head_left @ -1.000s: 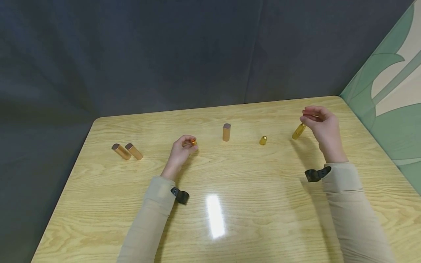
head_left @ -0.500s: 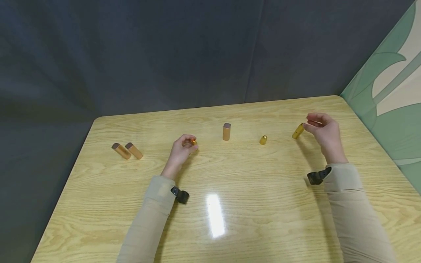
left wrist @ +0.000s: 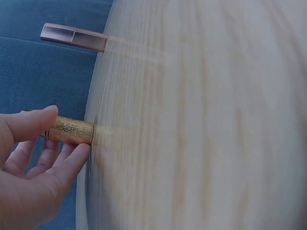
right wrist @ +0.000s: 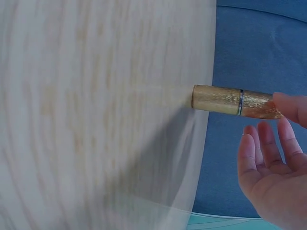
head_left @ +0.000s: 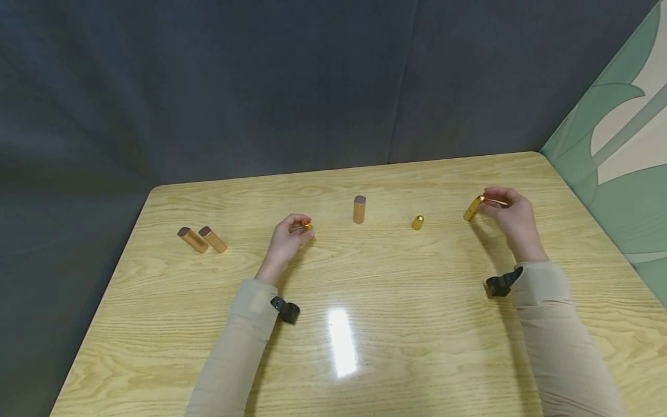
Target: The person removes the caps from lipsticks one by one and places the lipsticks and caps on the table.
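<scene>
On the left, my left hand (head_left: 286,238) holds a gold lipstick tube (left wrist: 72,130) upright on the table, thumb near its upper end and fingertips low on its side. Its top looks open and orange inside from the head view. My right hand (head_left: 509,219) pinches the rounded top of a taller gold lipstick (right wrist: 216,99) between thumb and a fingertip; a dark ring divides this tube, and its base stands on the tabletop. Between the hands sits a small gold domed cap (head_left: 417,222).
A rose-gold tube (head_left: 359,209) stands between the left hand and the domed cap. Two similar tubes, a left one (head_left: 193,240) and a right one (head_left: 213,240), stand close together at the far left. Dark curtain (head_left: 271,87) hangs behind the wooden table (head_left: 406,324).
My right hand has come down from above the taller gold lipstick, shifting right and then back, and its fingertips now meet at the top. The left hand has stayed in place.
</scene>
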{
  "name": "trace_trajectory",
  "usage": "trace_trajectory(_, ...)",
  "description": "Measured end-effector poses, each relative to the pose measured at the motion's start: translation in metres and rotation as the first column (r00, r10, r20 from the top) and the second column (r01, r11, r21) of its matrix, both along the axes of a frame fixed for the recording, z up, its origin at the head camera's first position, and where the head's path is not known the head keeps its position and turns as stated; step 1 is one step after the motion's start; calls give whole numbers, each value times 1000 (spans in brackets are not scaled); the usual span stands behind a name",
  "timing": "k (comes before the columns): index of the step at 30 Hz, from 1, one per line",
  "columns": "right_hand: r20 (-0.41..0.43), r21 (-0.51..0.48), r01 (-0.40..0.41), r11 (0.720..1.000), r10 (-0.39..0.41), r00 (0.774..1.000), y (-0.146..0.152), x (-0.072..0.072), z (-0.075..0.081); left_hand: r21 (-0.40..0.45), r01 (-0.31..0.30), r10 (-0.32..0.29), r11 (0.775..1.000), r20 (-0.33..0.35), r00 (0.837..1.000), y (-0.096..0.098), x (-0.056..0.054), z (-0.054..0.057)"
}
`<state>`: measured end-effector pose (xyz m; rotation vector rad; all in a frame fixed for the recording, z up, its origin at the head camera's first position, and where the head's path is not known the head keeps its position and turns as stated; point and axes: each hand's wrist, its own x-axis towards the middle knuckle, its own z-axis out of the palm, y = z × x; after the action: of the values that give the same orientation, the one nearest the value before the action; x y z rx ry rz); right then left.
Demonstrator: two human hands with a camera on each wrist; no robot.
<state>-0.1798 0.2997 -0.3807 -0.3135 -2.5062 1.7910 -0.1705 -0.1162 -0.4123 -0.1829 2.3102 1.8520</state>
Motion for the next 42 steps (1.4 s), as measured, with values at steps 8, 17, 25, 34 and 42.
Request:
trace_trajectory(8,35,88,-35,995,32,999,-5,-1,-6,-5,-12,12,1000,-4,1000,-4,0,-1)
trace_trajectory(17,73,79,-53,995,47,996,0,-1,-11,6,-10,10,1000,-12,1000,0,-1,-2)
trace_trajectory(25,64,98,-53,994,47,997,-2,0,-12,9,-7,7,1000,-8,1000,-2,-1,-3)
trace_trajectory(34,43,28,28,999,-30,999,-5,-2,-4,13,-3,3,1000,-2,1000,-1,-2,2)
trace_trajectory(42,-30,-229,99,968,-109,994,-15,0,6,-8,-16,16,1000,13,1000,0,-2,2)
